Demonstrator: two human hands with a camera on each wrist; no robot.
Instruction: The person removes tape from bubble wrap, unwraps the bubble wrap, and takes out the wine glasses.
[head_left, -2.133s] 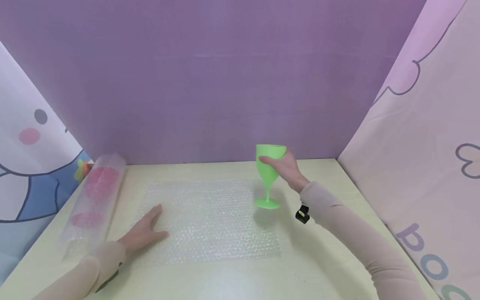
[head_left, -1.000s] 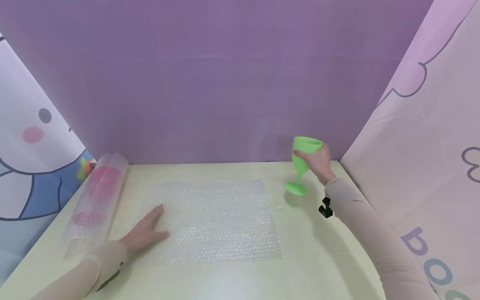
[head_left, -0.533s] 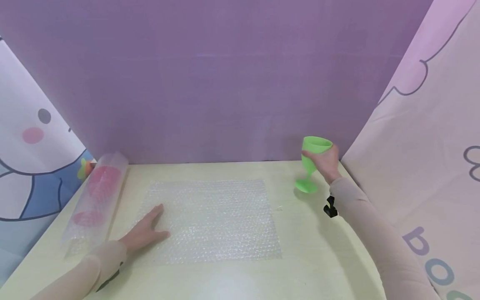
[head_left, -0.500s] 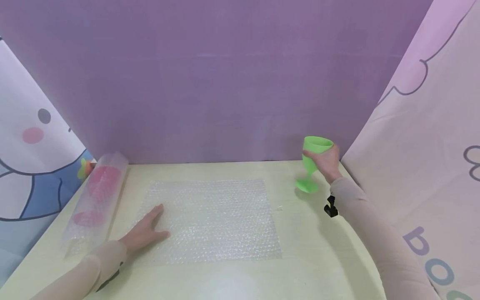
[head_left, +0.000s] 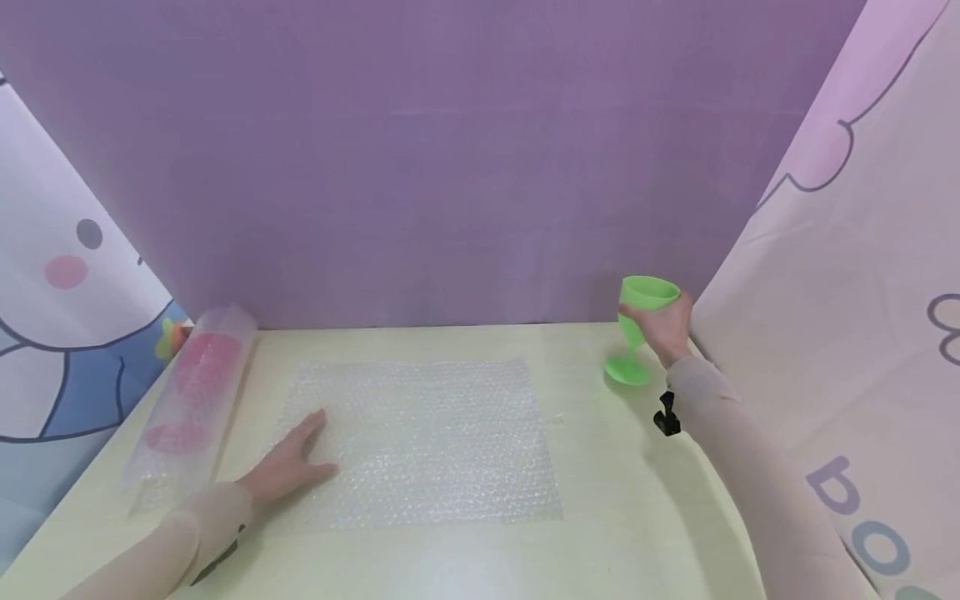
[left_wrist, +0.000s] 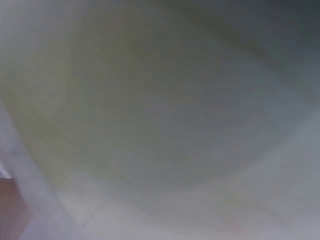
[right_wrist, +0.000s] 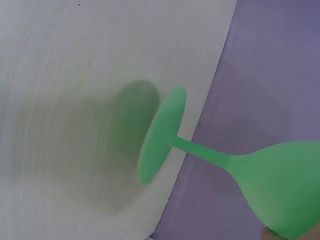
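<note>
My right hand [head_left: 666, 327] grips a light green plastic goblet [head_left: 636, 321] by its bowl, at the back right of the table. In the right wrist view the goblet [right_wrist: 280, 180] shows its stem and round foot, with a shadow on the table beside the foot. The foot hangs close over the wood, slightly tilted. My left hand [head_left: 291, 463] lies with fingers spread on the left edge of a clear bubble wrap sheet [head_left: 427, 442] spread flat in the middle of the table. The left wrist view is blurred and shows mostly a pale surface and a sleeve.
A bubble-wrapped bundle [head_left: 191, 400] with something pink inside lies along the left side of the pale wooden table [head_left: 465, 562]. A purple cloth wall [head_left: 450, 167] stands behind, and printed cloth walls close off both sides. A small clear scrap [head_left: 557, 418] lies right of the sheet.
My right hand has carried the goblet from over the sheet's right edge to the back right corner, slowing and lowering slightly. My left hand has stayed in place on the bubble wrap.
</note>
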